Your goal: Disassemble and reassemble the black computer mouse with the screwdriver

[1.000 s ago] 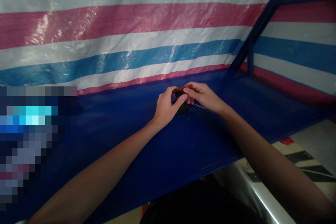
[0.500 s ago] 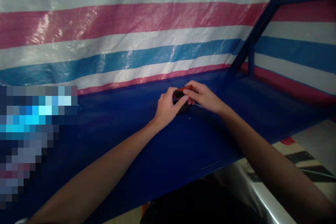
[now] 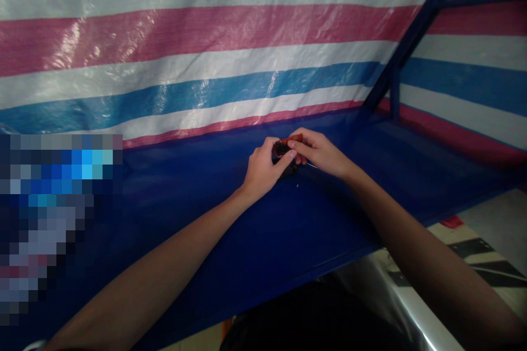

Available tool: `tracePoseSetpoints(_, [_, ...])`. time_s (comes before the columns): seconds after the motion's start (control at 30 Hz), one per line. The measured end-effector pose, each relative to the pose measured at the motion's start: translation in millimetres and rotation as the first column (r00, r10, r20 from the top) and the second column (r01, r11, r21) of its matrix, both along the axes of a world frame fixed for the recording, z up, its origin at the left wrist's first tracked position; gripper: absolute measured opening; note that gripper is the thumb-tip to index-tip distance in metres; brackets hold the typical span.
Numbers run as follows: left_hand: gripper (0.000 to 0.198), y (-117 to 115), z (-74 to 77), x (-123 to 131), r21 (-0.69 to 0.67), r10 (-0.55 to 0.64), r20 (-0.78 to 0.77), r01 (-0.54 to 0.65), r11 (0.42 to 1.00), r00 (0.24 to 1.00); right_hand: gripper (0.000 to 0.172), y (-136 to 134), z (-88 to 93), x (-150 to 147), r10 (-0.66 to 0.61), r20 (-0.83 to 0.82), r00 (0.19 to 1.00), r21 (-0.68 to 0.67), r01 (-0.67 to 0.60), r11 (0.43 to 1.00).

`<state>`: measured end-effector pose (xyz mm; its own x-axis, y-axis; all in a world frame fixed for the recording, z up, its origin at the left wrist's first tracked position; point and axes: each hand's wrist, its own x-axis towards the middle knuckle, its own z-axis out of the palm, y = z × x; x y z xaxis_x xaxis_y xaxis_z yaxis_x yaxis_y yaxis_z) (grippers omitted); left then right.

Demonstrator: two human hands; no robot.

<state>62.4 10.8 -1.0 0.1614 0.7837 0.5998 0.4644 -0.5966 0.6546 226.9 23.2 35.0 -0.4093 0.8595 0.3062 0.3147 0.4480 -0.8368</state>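
Both my hands meet over the blue surface (image 3: 255, 247) around a small red-orange and black object (image 3: 282, 147), whose kind I cannot make out. My left hand (image 3: 263, 167) curls round its left side, with the thumb reaching across the front. From the other side, my right hand (image 3: 315, 151) pinches it with thumb and fingers. Below the hands lies a black thing (image 3: 288, 170), mostly covered by my left hand. A thin, light rod-like piece (image 3: 310, 165) shows just under my right hand. On the blue cloth nearer to me sits a tiny pale speck (image 3: 297, 186).
A striped plastic sheet (image 3: 206, 27) hangs behind the surface. A dark blue frame bar (image 3: 411, 38) slants up at the right. Pixelated blocks cover the left side. Beyond the near edge lie a shiny metal piece (image 3: 391, 301) and a patterned board (image 3: 469, 249).
Hardly anything differs: both hands keep the same grip on the object. The whole view has shifted very slightly, and the bright patch in the pixelated area at left is dimmer.
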Motion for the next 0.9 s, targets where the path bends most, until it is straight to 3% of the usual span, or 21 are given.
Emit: tracePoseSetpoints(0.9, [0.030, -1.9, 2.1, 0.3, -0.016, -0.001, -0.003, 0.001, 1.000, 1.000, 0.022, -0.9, 0.9, 0.4, 0.000, 0.009, 1.000, 0.001, 0.000, 1.000])
